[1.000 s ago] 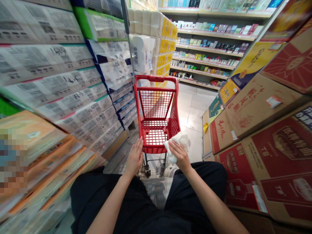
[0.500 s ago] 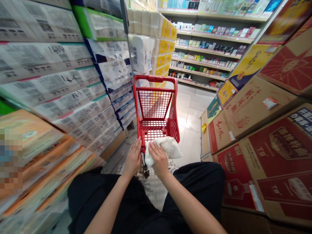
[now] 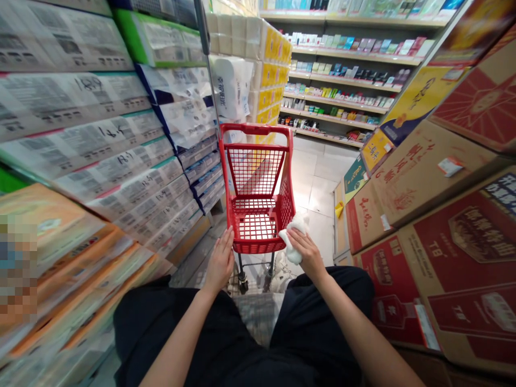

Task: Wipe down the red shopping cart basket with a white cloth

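A red plastic shopping cart (image 3: 258, 249) stands between my knees, its grid basket facing me and its wheels on the floor. My left hand (image 3: 220, 259) lies along the near left corner of the basket, fingers stretched out and touching the edge. At the near right corner, my right hand (image 3: 305, 248) presses a bunched white cloth (image 3: 293, 253) against the basket's side. Part of the cloth sticks up past the fingers. The palm side of both hands is hidden.
Stacked white paper packs (image 3: 121, 126) line the left, with orange-edged packs (image 3: 76, 269) nearer me. Cardboard cartons (image 3: 407, 172) form a wall on the right. Shelves of small goods (image 3: 342, 80) stand at the back, beyond tiled floor (image 3: 318, 166).
My right hand has slid the white cloth from the front left of the basket's near rim to its right corner, uncovering the rim. My left hand has stayed in place.
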`<act>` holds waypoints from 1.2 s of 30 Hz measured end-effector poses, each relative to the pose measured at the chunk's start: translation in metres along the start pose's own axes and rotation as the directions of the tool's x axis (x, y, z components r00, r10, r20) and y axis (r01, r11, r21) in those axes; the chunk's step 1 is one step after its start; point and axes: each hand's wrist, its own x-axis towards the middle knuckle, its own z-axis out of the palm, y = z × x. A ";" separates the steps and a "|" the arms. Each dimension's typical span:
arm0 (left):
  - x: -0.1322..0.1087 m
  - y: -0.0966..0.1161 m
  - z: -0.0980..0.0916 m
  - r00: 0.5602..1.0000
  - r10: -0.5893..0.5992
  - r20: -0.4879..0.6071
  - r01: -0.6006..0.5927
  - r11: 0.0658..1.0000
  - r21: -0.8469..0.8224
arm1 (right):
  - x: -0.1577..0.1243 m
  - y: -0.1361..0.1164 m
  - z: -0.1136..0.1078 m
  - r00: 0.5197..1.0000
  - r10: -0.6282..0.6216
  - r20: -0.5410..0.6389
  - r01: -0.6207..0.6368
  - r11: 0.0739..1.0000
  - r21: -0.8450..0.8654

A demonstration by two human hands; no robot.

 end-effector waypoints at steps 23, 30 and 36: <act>-0.001 -0.001 -0.002 1.000 0.003 0.014 -0.004 1.000 0.015 | 0.022 -0.071 0.039 0.999 -0.039 -0.015 0.040 0.995 0.096; 0.001 0.003 -0.001 1.000 -0.014 -0.003 0.014 1.000 -0.014 | -0.006 -0.001 0.004 0.992 0.107 -0.066 -0.101 0.992 0.080; 0.000 0.005 -0.002 1.000 -0.021 -0.004 0.021 1.000 -0.018 | 0.016 -0.074 0.043 0.981 0.178 -0.075 -0.170 0.981 0.096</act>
